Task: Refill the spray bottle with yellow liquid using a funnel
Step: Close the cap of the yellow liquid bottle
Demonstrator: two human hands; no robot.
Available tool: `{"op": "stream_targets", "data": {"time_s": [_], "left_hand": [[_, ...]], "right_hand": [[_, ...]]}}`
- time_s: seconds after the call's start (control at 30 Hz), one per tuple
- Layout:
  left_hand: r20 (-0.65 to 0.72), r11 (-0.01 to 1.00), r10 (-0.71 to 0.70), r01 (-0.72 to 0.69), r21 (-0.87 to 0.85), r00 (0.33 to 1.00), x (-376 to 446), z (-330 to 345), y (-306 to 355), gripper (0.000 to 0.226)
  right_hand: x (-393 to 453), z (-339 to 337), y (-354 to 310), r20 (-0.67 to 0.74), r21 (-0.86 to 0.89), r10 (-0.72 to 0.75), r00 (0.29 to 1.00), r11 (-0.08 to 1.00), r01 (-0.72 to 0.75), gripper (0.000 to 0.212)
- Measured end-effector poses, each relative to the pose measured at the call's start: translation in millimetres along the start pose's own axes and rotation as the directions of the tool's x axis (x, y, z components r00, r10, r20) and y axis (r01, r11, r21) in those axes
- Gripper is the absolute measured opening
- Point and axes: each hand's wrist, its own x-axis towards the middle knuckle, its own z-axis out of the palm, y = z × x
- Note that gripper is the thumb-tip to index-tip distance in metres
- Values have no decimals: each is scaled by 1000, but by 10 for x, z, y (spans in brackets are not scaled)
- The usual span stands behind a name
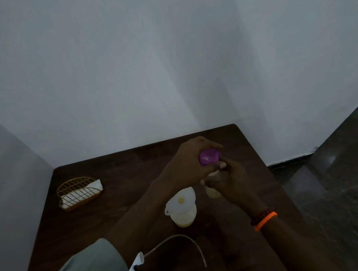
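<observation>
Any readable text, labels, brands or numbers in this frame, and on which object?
None readable. The frame is dim; the purple cap, the bottle with the funnel, the second bottle, the spray head and the napkin holder show no legible print.

The light is dim. A plain pale wall (166, 60) fills the far side and meets a second wall (4, 174) on the left in a corner. A dark wooden table (117, 185) with rounded corners stands pushed into that corner. On the right lies a dark, glossy stone floor (341, 174), with a dark skirting (290, 161) along the wall's foot.
</observation>
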Motion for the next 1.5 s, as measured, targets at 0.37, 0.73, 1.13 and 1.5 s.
{"op": "stream_targets", "data": {"time_s": [0.37, 0.73, 1.13, 1.5], "left_hand": [[-100, 993, -31, 19, -119, 994, -105, -63, -1, 60], [-197, 991, -90, 68, -114, 976, -107, -136, -130, 60], [-202, 987, -96, 68, -143, 975, -55, -16, -43, 63], [-226, 985, -94, 58, -161, 969, -73, -15, 0, 61]], "right_hand": [[61, -53, -12, -19, 20, 0, 1000, 1000, 0, 42], [49, -78, -75, -22, 65, 10, 1000, 998, -9, 42], [104, 34, -148, -23, 33, 31, 999, 999, -31, 37], [111, -23, -188, -23, 73, 34, 999, 997, -33, 44]]}}
